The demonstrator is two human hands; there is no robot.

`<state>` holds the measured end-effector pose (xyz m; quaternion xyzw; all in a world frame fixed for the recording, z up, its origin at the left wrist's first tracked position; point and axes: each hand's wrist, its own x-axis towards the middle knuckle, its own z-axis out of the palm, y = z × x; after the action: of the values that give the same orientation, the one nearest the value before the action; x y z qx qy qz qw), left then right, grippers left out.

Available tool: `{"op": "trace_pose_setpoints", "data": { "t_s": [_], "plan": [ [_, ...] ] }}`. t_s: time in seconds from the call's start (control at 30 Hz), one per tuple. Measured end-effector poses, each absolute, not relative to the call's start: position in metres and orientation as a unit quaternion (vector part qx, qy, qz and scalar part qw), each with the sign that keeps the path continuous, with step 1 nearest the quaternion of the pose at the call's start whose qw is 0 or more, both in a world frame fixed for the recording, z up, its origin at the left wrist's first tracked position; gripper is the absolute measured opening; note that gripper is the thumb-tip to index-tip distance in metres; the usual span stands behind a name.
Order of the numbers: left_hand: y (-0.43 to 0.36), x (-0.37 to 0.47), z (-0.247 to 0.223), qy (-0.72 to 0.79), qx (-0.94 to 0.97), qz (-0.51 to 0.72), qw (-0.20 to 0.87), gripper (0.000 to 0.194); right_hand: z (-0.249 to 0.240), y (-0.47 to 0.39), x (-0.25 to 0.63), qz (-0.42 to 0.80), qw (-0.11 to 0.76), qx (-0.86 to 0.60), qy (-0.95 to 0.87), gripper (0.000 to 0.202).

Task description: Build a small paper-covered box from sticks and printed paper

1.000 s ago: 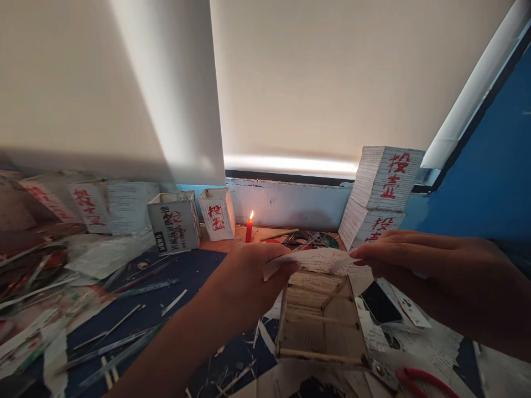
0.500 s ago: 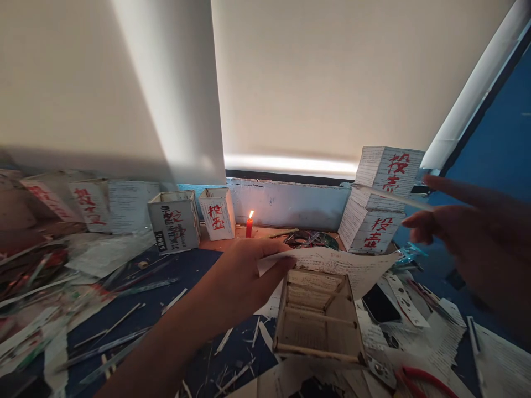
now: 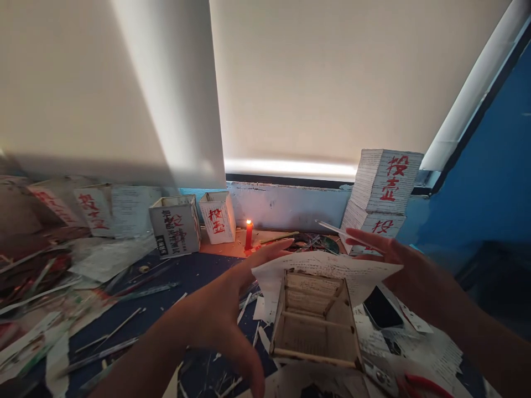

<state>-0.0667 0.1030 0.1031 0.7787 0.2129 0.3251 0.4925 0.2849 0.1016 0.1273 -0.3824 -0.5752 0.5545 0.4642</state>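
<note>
In front of me lies an open box frame (image 3: 317, 320) of thin wooden sticks with papered sides. A printed paper sheet (image 3: 367, 271) curves up along its far side. My left hand (image 3: 224, 304) is left of the box, fingers stretched out and thumb spread wide, holding nothing. At the sheet's right end is my right hand (image 3: 398, 271), with a thin pale stick (image 3: 329, 226) held between its fingers, tip pointing left. Whether the right hand also touches the sheet, I cannot tell.
A lit red candle (image 3: 249, 235) stands behind the box. Papered boxes with red characters (image 3: 218, 218) line the back left, and two more (image 3: 392, 179) are stacked at right. A black phone-like slab (image 3: 382, 307), red-handled tool (image 3: 427, 386) and paper scraps litter the table.
My left hand has let go of the paper sheet and spread its fingers, moving nearer. My right hand has come down and left to the sheet's right end with the stick.
</note>
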Motion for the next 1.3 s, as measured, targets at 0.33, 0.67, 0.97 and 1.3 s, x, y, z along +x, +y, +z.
{"op": "trace_pose_setpoints", "data": {
  "t_s": [0.33,0.67,0.97,1.3],
  "plan": [
    [0.085,-0.057,0.064,0.304,0.789,0.377,0.379,0.161,0.142,0.113,0.278,0.724,0.326,-0.274,-0.542,0.070],
    [0.087,-0.048,0.063,0.239,0.776,0.398,0.427,0.141,0.149,0.121,0.256,0.776,0.221,-0.178,-0.563,0.066],
    [0.087,-0.040,0.059,0.226,0.740,0.425,0.471,0.133,0.151,0.122,0.238,0.773,0.206,-0.161,-0.578,0.067],
    [0.085,-0.040,0.059,0.220,0.737,0.429,0.474,0.125,0.148,0.119,0.250,0.757,0.206,-0.191,-0.590,0.063]
  ]
}}
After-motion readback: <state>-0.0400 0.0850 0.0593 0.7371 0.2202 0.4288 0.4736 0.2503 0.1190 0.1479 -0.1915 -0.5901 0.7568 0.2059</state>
